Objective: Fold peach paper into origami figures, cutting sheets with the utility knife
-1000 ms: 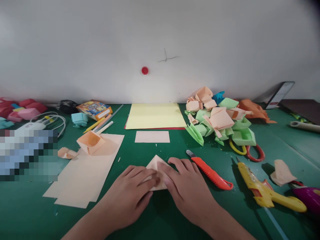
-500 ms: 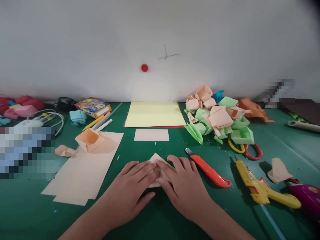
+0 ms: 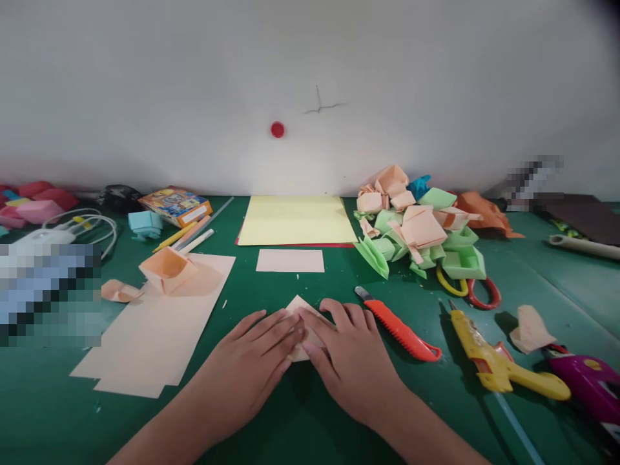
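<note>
A small peach paper [image 3: 298,302], folded to a point at its far end, lies on the green table between my hands. Its near part is largely covered by my fingers. My left hand [image 3: 259,355] holds it from the left, fingers pressed on its surface and thumb drawn in close beneath them. From the right, my right hand [image 3: 351,345] grips the same paper, with index finger and thumb on it and the other fingers bent. Just beyond my right hand lies an orange utility knife [image 3: 400,328], blade tip out. A peach paper strip [image 3: 289,260] rests flat ahead of the folded paper.
Peach sheets [image 3: 159,342] and a folded paper box [image 3: 167,268] are at left. Yellow sheets [image 3: 298,221] lie against the wall. To the right are a heap of folded paper [image 3: 421,226], scissors [image 3: 484,294], a yellow glue gun [image 3: 504,361] and a purple tool [image 3: 588,381].
My left thumb has drawn up against the fingers and paper. The right hand keeps nearly the same hold. The whole view has shifted slightly, so things appear a little further left.
</note>
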Available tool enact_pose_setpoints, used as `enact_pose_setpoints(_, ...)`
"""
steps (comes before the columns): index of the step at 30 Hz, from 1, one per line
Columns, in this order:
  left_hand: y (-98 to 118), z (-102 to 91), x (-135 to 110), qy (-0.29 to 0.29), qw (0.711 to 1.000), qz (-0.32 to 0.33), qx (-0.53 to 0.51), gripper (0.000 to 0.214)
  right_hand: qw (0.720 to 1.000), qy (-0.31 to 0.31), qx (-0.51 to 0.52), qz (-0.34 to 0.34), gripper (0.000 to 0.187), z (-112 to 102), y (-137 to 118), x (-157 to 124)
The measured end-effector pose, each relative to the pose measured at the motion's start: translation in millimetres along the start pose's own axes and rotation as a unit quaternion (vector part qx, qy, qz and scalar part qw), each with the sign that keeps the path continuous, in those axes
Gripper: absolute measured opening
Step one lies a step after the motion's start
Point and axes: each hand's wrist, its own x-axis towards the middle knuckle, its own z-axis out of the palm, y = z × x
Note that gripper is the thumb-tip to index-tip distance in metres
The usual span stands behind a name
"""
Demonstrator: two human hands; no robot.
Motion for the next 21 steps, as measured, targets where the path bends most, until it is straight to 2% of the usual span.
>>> enact_pose_setpoints(8, 4, 5.8, -2, 0.038, 0.999, 0.006, 0.024, 0.042, 1.000, -0.006, 0.002, -0.001, 0.047, -2, -1, 0)
enact_pose_setpoints(12, 10, 12.8, -3, 0.050, 0.998, -0.015, 0.044, 0.044, 1.000, -0.007, -0.002, 0.000, 0.046, -1, 0, 1)
enact_pose_setpoints(16, 26, 14.9, -4, 0.031, 0.997, -0.031, 0.070, 0.045, 1.000, -0.005, -0.016, -0.003, 0.046, 0, 0, 1)
enact_pose_setpoints(21, 49, 4.8, -7, 0.020, 0.994, -0.054, 0.089, 0.047, 0.999, -0.005, -0.032, -0.007, 0.044, 0, -1, 0)
